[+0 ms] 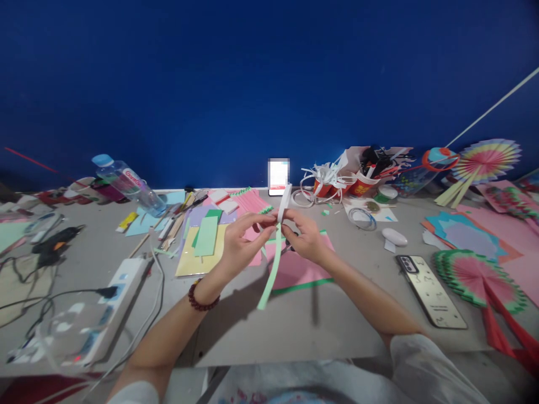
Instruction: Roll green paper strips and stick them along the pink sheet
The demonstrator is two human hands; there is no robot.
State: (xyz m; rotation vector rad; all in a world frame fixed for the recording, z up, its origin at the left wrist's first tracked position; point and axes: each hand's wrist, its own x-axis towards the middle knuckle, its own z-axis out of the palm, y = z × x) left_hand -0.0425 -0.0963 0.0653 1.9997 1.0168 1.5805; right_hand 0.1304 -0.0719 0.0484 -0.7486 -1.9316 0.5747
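My left hand (248,240) and my right hand (304,234) meet above the middle of the table, fingertips closed on a narrow light green paper strip (273,275). The strip hangs down from between them with its free end over the table. A white strip (284,203) sticks up from the same fingertips; whether it joins the green one, I cannot tell. Beneath the hands lies a pink sheet (305,272) with green edges. A dark object, partly hidden by my right hand, shows on that sheet.
A lit phone (278,178) stands against the blue wall. Left are green cards (206,235), a tilted plastic bottle (130,182) and a power strip (120,306) with cables. Right are cups of white strips (326,182), a phone (433,292) lying flat and a folded paper fan (480,278).
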